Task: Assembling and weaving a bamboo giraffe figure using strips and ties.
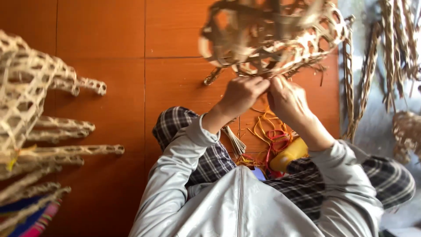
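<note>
Weaving step: left hand [240, 94] and right hand [285, 97] both pinch strips at the basket [267, 37] rim; next tuck needs firm tension

Open-weave cane basket [267, 37] (raised, tilted)

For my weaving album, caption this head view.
Left hand and right hand working strips at the rim of an openwork woven basket above an orange floor.

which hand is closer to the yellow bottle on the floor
Right. The right hand is above the yellow bottle; the left hand is further off to the side, both at the woven basket.
</note>
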